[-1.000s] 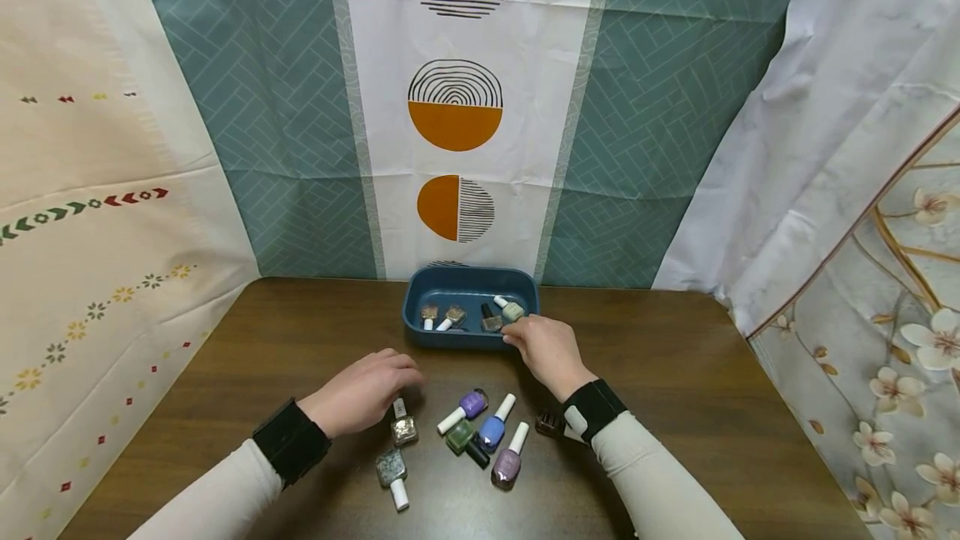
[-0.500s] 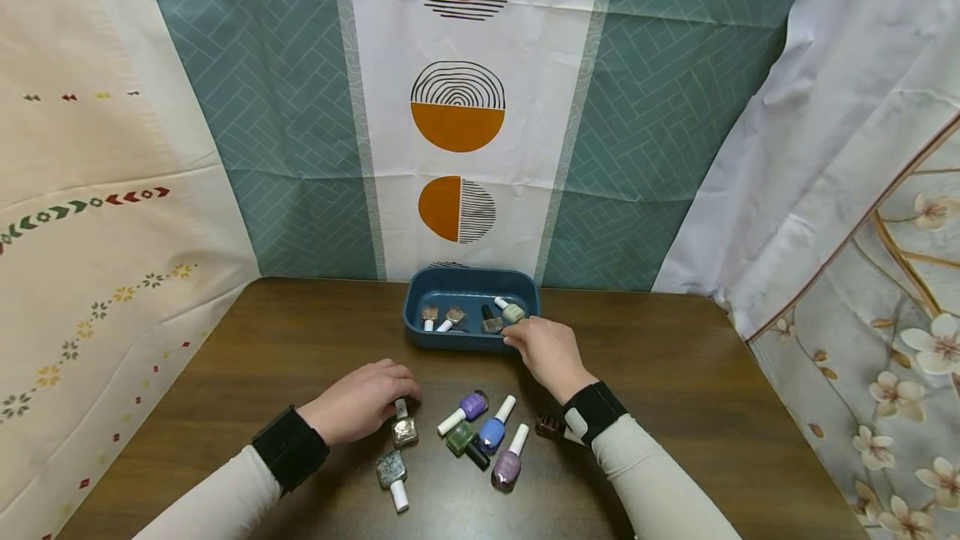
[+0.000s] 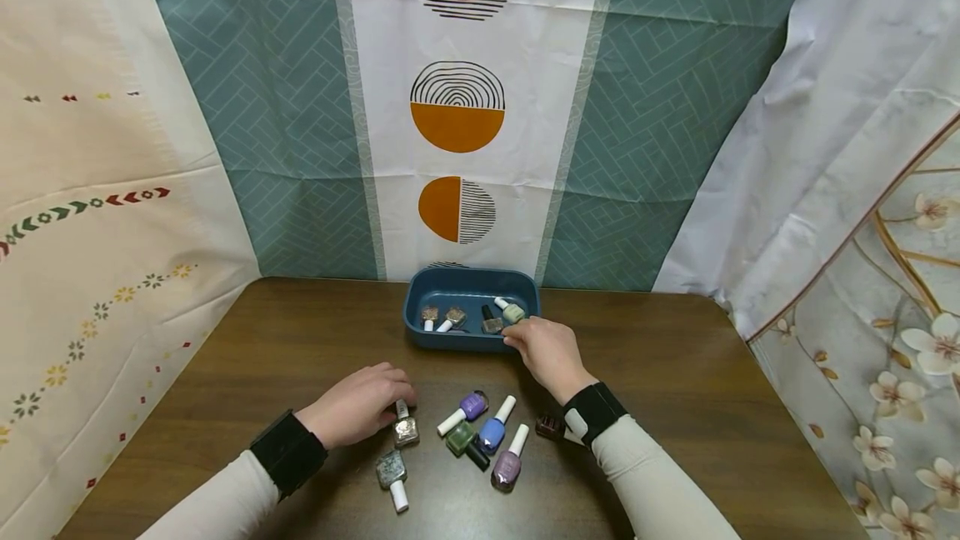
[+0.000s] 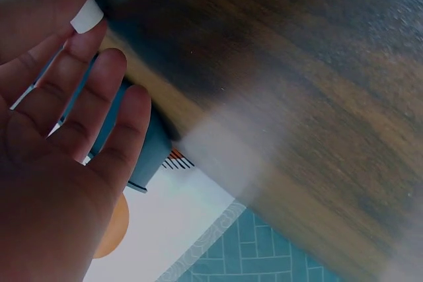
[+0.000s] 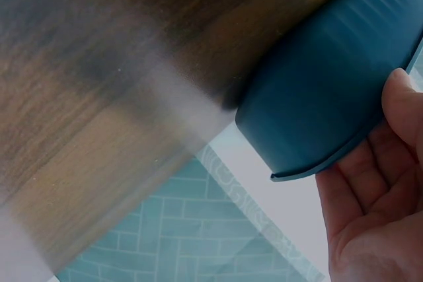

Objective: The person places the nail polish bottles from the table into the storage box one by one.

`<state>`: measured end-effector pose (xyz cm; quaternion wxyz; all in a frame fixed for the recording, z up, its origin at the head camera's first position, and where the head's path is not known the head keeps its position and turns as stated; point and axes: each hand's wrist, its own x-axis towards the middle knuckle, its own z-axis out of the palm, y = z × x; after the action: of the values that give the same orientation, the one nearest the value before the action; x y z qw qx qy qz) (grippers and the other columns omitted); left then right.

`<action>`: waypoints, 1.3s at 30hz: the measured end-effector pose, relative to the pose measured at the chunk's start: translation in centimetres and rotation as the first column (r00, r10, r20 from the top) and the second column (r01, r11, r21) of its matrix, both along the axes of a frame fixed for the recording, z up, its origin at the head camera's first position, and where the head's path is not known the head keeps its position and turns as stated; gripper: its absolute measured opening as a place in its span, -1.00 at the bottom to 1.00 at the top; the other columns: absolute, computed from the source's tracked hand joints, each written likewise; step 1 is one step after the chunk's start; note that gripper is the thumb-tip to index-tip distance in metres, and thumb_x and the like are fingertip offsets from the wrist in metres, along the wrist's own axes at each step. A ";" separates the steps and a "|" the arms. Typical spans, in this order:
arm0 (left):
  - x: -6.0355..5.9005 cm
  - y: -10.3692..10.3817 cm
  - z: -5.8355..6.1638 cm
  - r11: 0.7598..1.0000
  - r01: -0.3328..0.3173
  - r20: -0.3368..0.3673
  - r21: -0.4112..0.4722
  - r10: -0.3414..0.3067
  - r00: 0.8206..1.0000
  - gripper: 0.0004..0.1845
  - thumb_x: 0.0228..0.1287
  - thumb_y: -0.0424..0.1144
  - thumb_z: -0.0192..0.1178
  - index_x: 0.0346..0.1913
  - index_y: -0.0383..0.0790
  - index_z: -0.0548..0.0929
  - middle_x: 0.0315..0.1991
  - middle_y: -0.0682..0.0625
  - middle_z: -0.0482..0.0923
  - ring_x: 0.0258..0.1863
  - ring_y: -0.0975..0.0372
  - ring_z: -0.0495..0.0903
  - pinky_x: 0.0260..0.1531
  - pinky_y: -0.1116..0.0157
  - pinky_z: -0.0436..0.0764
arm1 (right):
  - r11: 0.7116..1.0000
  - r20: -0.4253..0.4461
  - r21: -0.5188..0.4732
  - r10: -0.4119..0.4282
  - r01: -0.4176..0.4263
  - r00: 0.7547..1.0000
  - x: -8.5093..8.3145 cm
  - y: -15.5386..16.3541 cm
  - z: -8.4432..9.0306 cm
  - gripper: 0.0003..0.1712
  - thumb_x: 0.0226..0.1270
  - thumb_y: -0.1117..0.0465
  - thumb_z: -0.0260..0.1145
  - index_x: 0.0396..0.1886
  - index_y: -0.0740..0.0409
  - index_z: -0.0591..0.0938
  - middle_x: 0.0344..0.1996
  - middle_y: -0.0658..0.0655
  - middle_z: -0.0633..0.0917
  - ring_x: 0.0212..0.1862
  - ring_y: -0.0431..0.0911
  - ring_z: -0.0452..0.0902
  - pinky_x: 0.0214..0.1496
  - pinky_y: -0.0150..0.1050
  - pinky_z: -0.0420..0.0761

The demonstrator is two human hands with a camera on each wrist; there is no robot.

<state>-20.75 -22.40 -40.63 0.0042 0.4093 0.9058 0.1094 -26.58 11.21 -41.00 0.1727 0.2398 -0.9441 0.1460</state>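
Note:
A blue bin [image 3: 471, 342] stands at the back of the table with several nail polish bottles lying in it. My right hand [image 3: 551, 352] grips its front rim near the right corner. The thumb [image 5: 401, 100] lies outside the wall in the right wrist view, the other fingers over the rim. My left hand [image 3: 360, 402] pinches the white cap [image 4: 87, 16] of a gold glitter nail polish bottle [image 3: 407, 432] between thumb and fingers. A silver glitter nail polish bottle [image 3: 391, 467] lies just nearer on the table.
Mid-table lie a purple bottle [image 3: 473, 403], a green bottle [image 3: 460, 437], a blue bottle [image 3: 492, 433] and a mauve bottle [image 3: 506, 468]. A dark bottle [image 3: 550, 426] is partly under the right wrist. Patterned cloth [image 3: 457, 107] hangs behind the table [image 3: 315, 332].
My left hand has come down and slightly left onto the gold glitter bottle's cap. The right hand stays at the bin's rim.

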 end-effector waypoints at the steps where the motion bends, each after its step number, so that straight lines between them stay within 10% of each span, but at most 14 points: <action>1: 0.0 0.0 0.0 1.000 0.005 -0.001 0.001 -0.005 1.000 -0.66 0.19 -0.46 0.65 -0.02 -0.09 0.85 -0.04 0.10 0.75 0.00 0.17 0.65 0.06 0.08 0.71 | 1.000 -0.001 0.000 -0.001 0.001 1.000 0.0 0.0 0.0 -0.90 0.47 0.21 0.56 -0.09 0.02 0.92 -0.26 0.02 0.85 -0.19 -0.03 0.78 -0.20 -0.01 0.76; 39: -1.5 -0.8 -0.3 0.997 0.078 0.014 0.001 -0.078 0.997 -0.71 0.20 -0.36 0.67 -0.17 0.11 0.83 -0.20 0.30 0.66 -0.14 0.33 0.57 0.00 0.05 0.62 | 1.000 -0.003 0.010 -0.022 0.022 1.000 -0.6 -0.4 0.0 -0.90 0.47 0.20 0.56 -0.10 0.02 0.92 -0.26 0.02 0.86 -0.18 -0.02 0.79 -0.23 0.01 0.75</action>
<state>-22.30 -23.18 -40.97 0.0147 0.4435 0.8891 0.1123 -27.18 10.77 -40.96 0.1745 0.2307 -0.9471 0.1389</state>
